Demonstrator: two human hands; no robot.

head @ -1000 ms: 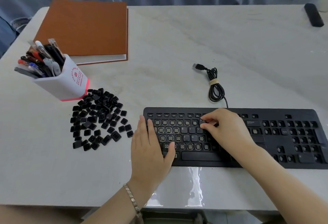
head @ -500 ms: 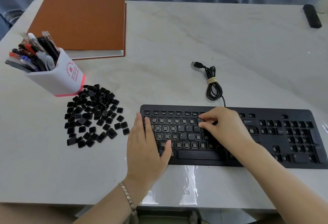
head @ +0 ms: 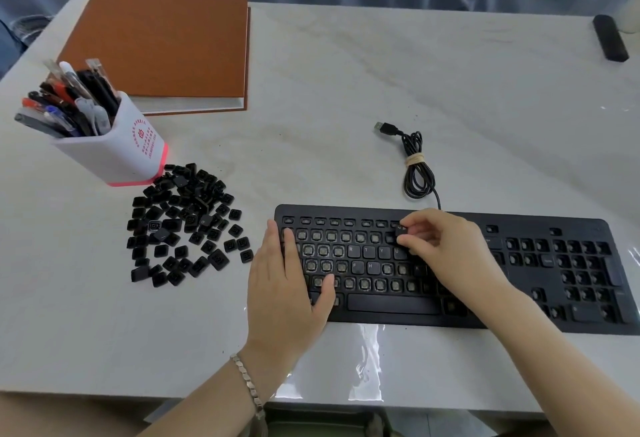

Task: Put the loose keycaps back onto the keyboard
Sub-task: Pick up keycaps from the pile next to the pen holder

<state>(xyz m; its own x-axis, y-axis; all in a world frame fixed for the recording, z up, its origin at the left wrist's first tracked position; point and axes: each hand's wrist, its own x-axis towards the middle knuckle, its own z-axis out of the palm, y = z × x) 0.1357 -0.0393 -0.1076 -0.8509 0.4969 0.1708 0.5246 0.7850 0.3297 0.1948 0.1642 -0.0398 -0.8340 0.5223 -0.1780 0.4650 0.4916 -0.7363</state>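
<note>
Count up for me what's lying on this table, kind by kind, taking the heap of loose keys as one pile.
Keyboard: 1
Keycap pile: 1
Keycap pinched by the right hand: 1
Pen holder: 1
Brown book: 1
Black bar, far corner: 1
Total: 6

A bracelet (head: 247, 384) of flat, silver-coloured metal links is worn on the wrist just behind the left grip (head: 282, 284). The left forearm (head: 204, 403) and right forearm (head: 554, 364) are left bare.
</note>
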